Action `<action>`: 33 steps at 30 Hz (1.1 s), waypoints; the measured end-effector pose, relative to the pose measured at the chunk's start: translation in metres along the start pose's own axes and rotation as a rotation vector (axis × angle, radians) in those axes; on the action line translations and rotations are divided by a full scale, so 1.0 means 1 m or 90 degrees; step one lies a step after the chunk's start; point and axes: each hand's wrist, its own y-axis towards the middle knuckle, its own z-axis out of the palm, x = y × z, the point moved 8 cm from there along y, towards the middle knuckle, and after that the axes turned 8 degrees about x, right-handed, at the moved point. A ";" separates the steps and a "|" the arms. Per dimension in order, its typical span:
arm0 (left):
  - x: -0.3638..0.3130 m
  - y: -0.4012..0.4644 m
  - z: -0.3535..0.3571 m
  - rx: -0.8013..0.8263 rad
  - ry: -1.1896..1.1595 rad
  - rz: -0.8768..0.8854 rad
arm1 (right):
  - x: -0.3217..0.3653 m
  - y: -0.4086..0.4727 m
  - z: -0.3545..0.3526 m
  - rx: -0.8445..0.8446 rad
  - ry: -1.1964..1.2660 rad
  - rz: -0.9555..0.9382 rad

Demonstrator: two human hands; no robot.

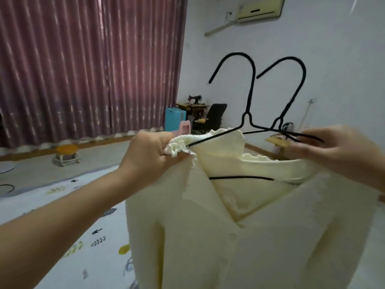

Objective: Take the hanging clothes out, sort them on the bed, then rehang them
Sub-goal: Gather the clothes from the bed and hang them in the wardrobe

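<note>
A cream knit cardigan (239, 247) with a ruffled-collar top inside it hangs in front of me on two black wire hangers. The left hanger (249, 97) and the right hanger (291, 97) stand with their hooks up, side by side. My left hand (154, 151) pinches the ruffled collar (179, 146) together with the left hanger's shoulder wire. My right hand (341, 149) grips the right ends of the hanger wires above the cardigan's shoulder. Below the garments lies the bed (68, 236) with a white patterned sheet.
Purple curtains (89, 65) cover the far left wall. On the floor stand a small orange stool (66, 154), a blue box (175, 119), a black chair (214, 116) and a sewing machine table (193, 105). An air conditioner (260, 9) hangs on the white wall.
</note>
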 end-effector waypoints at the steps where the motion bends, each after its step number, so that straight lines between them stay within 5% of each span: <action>1: -0.009 0.001 0.011 0.008 -0.005 0.004 | -0.008 -0.010 -0.006 -0.036 -0.058 0.016; 9: -0.077 0.004 0.101 0.220 -0.079 -0.067 | -0.072 -0.107 -0.042 -0.106 -0.077 0.139; 16: -0.153 0.008 0.138 0.397 -0.022 0.081 | -0.068 -0.179 -0.089 -0.138 -0.149 0.239; 20: -0.240 0.020 0.116 0.432 -0.316 0.222 | -0.045 -0.207 -0.102 -0.171 -0.151 0.291; 23: -0.288 0.036 0.108 0.452 -0.647 0.172 | -0.027 -0.233 -0.110 -0.227 -0.153 0.329; 30: -0.371 0.032 0.086 0.653 -0.874 0.265 | 0.004 -0.303 -0.113 -0.350 -0.077 0.419; 33: -0.409 0.015 0.076 0.652 -0.870 0.321 | 0.021 -0.341 -0.116 -0.388 -0.034 0.490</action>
